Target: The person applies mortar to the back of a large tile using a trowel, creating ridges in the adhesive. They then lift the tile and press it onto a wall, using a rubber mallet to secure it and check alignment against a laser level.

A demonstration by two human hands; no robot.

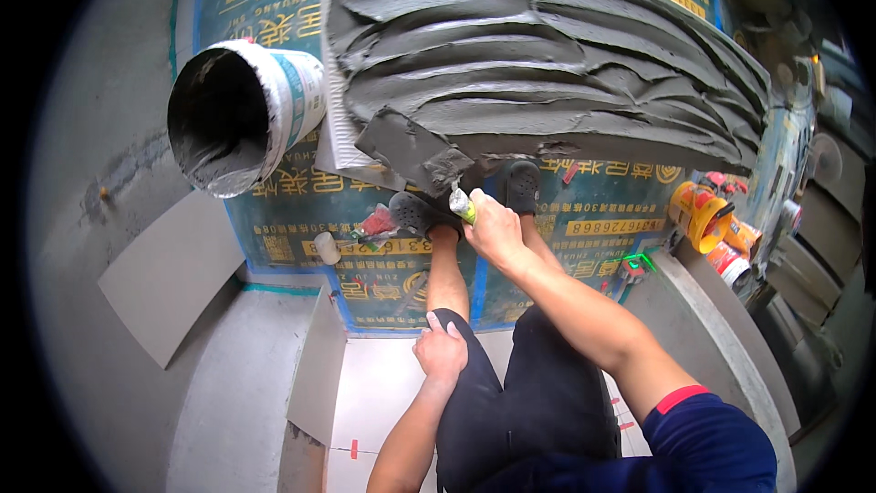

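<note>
My right hand (495, 230) grips the yellow-green handle of a trowel (415, 153) whose dark blade, loaded with grey mortar, rests at the near edge of a large tile (547, 55) covered in thick ridged grey mortar. My left hand (442, 347) rests closed on my left thigh, holding nothing. My feet in dark perforated clogs (412, 213) stand just below the tile's near edge.
A white bucket (242, 114) smeared inside with mortar stands to the left on blue-green printed floor sheeting (283, 228). A grey tile (169, 274) lies on the concrete at left. Yellow and orange tools (707, 219) and a green laser level (632, 267) sit at right.
</note>
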